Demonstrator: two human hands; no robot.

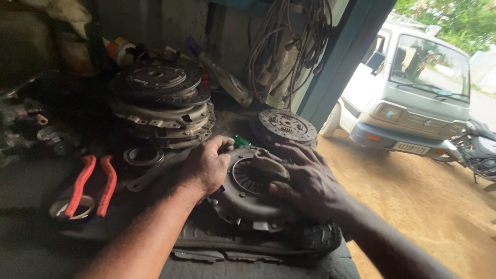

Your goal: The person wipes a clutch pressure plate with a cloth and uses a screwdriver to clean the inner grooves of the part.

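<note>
My left hand lies knuckles-up on the left rim of a round grey clutch pressure plate. Fingers curled loosely over the edge; thumb and fingertips touch the metal. Whether they clamp the rim or only rest there, I cannot tell.

My right hand lies flat and spread on the right side of the same plate, fingers reaching toward its centre, thumb low on the face. Palm down, not closed on anything.

Pressure plate: sits tilted on the dark, greasy worktop, near its front right edge, on top of other dark parts. Radial spring fingers show between my two hands.

Just behind the plate: a small green object, partly hidden. Behind that, a clutch disc with a splined hub and springs, lying flat.

Left rear: a stack of clutch plates, several high, uneven. In front of the stack, a metal ring.

Far left: red-handled pliers, handles apart, lying across a metal ring.

Back wall: a bundle of cables hanging.

Right, outside the opening: a white van on bare earth, a motorcycle beside it.
</note>
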